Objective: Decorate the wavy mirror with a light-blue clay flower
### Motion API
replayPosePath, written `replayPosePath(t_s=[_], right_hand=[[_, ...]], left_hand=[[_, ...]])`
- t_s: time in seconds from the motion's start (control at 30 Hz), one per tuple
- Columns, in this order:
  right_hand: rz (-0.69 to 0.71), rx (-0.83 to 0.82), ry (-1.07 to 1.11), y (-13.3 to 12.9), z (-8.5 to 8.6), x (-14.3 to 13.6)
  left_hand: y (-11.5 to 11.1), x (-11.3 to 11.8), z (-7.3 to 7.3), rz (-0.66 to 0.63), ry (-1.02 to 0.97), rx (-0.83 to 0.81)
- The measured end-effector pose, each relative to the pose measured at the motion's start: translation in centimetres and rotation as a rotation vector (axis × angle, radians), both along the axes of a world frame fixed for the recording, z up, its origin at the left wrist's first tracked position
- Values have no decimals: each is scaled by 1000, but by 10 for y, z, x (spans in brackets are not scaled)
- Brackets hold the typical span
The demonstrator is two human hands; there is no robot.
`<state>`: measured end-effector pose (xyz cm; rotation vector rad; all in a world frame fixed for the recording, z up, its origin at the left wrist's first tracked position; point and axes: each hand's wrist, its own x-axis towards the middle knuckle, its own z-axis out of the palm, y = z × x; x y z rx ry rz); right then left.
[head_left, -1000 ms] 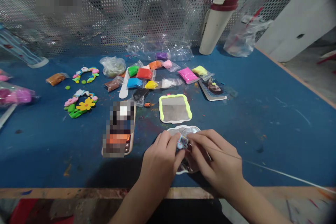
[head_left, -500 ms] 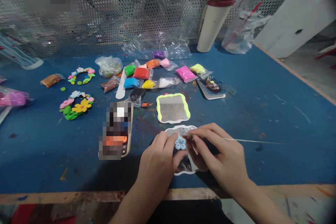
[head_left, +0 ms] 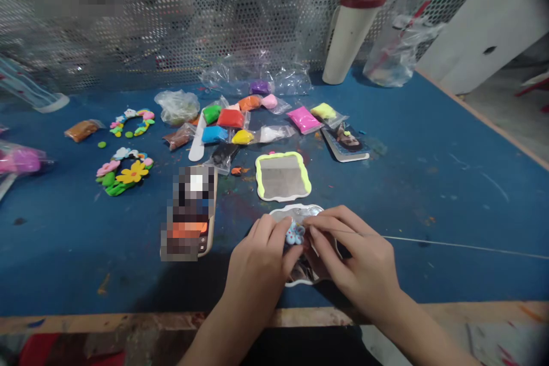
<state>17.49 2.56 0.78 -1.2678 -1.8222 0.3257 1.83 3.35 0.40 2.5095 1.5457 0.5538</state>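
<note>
Between the thumb and index finger of my left hand (head_left: 259, 257) is a small light-blue clay flower (head_left: 294, 233) with red dots. My right hand (head_left: 362, 257) pinches a long, thin, pale rod (head_left: 446, 243), maybe a stick or wire, whose tip end is at the flower; the fingers partly hide the contact. Underneath both hands lies a white wavy-edged mirror (head_left: 295, 283), mostly covered by them. Just beyond it, a second mirror (head_left: 283, 176) has yellow-green clay along parts of its frame.
A phone (head_left: 193, 211) lies left of my hands. Small bags of coloured clay, such as a red one (head_left: 231, 118), spread across the blue table behind. Two flowered clay rings (head_left: 132, 173) are at left. A tumbler (head_left: 354, 34) and a plastic cup (head_left: 392, 54) stand at the back right.
The rod now reaches further right and slopes more downward. My right hand has shifted slightly left and down, and the blue flower looks turned and pressed out of its earlier round shape.
</note>
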Motion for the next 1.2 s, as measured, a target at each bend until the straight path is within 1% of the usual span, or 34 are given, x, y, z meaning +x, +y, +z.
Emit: replayPosePath(t_s=[0.3,0.6,0.73,0.97,1.2], right_hand=[[14,6,-12,-1,-1,0],[-32,17,-24,0,1,-1],[-21,11,-34,-1,1,0],[5,-6,-55,-2,0,0],[-21,15,-48,-2,-2,0]], left_hand=[[0,0,-1,7,4,-4],[0,1,1,17,26,-25],[0,0,1,16,26,-27],[-1,0,1,20,31,-30],[-1,1,0,20,25,-45]])
